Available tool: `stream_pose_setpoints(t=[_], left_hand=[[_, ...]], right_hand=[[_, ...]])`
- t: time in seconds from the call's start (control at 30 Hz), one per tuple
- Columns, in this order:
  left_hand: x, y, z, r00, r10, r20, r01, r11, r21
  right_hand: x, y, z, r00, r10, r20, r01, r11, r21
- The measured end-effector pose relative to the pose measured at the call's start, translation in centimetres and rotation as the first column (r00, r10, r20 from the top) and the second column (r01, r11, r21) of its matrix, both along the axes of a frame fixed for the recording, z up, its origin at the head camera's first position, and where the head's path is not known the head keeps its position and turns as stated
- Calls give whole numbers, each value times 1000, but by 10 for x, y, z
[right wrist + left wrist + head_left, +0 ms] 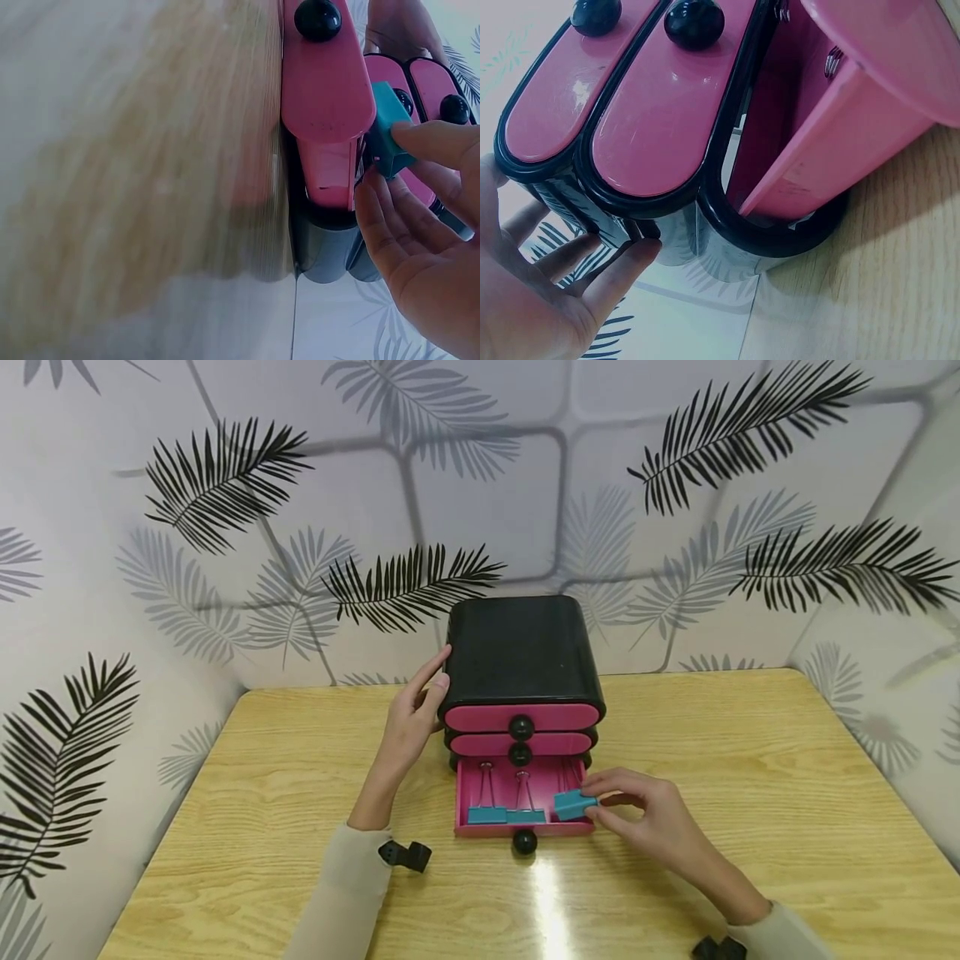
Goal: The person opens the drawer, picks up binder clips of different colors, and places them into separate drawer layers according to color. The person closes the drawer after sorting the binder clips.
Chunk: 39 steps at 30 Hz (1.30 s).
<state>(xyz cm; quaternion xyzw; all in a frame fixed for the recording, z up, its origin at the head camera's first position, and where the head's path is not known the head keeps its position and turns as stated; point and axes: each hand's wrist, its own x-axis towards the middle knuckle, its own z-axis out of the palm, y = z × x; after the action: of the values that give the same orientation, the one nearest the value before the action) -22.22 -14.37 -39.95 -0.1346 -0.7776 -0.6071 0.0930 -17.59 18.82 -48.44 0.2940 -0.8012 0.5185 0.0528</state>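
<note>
A black and pink mini drawer cabinet [525, 647] stands on the table with its bottom drawer [465, 789] pulled out. Inside that drawer lie two teal binder clips, a left one [487, 815] and a middle one [527, 817], their wire handles pointing back. My right hand [652, 818] pinches another teal binder clip [574, 805] between thumb and fingers at the drawer's right side, tilted over the rim. In the right wrist view this clip [388, 131] shows beside the drawer front. Fairly straight fingers of my left hand [408, 722] rest against the cabinet's left side.
The upper drawer [480, 718] and middle drawer [480, 744] are closed, each with a round black knob. Wooden tabletop [285, 793] surrounds the cabinet. Behind it rises a leaf-patterned wall [480, 510].
</note>
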Motion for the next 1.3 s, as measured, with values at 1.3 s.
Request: stream_pose_setpoints(t=[1.3], left_hand=[[0, -2, 0, 1000, -22, -20, 22, 1000, 8]], right_hand=[[-11, -14, 6, 992, -7, -125, 45, 952, 304]])
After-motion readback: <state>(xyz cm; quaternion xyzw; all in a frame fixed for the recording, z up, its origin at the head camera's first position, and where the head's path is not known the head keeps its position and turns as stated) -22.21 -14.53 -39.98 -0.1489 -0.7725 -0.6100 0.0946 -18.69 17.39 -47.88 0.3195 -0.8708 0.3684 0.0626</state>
